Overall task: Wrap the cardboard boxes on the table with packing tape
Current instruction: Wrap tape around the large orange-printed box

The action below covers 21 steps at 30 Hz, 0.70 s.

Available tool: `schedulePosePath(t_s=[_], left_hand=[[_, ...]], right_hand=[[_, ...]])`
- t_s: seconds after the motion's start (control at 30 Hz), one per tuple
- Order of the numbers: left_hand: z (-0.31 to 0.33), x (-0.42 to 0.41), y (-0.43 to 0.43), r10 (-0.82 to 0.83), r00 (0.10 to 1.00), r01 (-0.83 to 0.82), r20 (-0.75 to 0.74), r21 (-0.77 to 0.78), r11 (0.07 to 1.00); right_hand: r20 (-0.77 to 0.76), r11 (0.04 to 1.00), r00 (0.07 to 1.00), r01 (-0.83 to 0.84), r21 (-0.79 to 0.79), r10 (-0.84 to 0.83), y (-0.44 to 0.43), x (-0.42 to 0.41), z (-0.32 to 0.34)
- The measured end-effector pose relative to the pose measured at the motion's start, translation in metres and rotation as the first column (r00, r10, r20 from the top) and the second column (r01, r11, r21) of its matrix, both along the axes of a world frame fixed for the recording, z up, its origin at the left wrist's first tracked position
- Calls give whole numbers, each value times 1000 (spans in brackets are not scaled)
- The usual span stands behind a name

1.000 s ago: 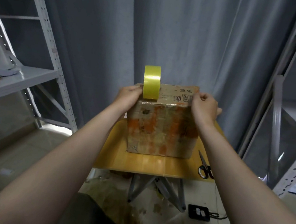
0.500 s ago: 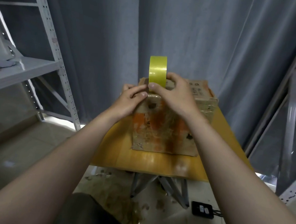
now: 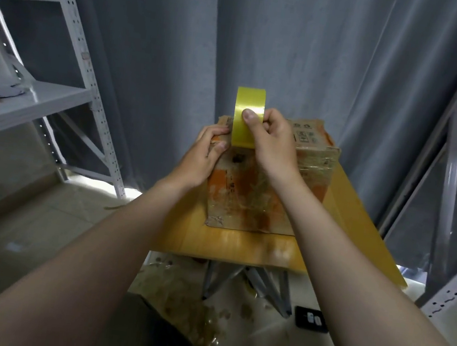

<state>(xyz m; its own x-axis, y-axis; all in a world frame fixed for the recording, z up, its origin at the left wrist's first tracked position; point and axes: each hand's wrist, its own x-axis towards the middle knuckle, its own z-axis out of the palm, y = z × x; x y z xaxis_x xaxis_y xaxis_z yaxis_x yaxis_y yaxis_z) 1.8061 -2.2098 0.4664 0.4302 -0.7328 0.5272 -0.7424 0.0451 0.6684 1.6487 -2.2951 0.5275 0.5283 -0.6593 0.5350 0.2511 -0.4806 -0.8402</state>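
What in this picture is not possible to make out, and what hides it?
Head view:
- Free end of the yellow tape roll: perhaps behind the right hand.
- Upper left corner of the cardboard box: under the left hand.
- Print on the box top: too small.
- Black device on the floor: cut by the right forearm.

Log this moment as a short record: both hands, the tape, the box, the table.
right hand: grips the tape roll, thumb on its outer face
left hand: holds the cardboard box at its top front edge, beside the roll
tape roll: yellow, upright, at the box's top edge
cardboard box: worn, orange-marked, clear tape on it, standing on the table
table: yellow top
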Motion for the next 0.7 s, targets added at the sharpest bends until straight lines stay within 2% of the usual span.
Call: schedulePosePath(t_s=[0.13,0.3,0.4,0.57,0.7], left_hand=[[2,-2,0,-8,1000,8,5,2,1000],[14,-1,-3,15,999,-13,-29,58,998],[11,-3,-1,14,1000,-12,-28,50,999],[12,-8,1,15,999,-13,-48,52,999],[13,-11,3,20,997,-15,-78,58,998]], right_hand=[[90,997,996,1,72,-8,22,-14,-13],[-68,990,997,46,132,-37,43,-26,-73],[-86,983,995,58,176,-44,43,-28,-94],[-81,983,994,81,163,-68,47,-27,-100],[-157,969,982,136,208,-104,54,-26,-122]])
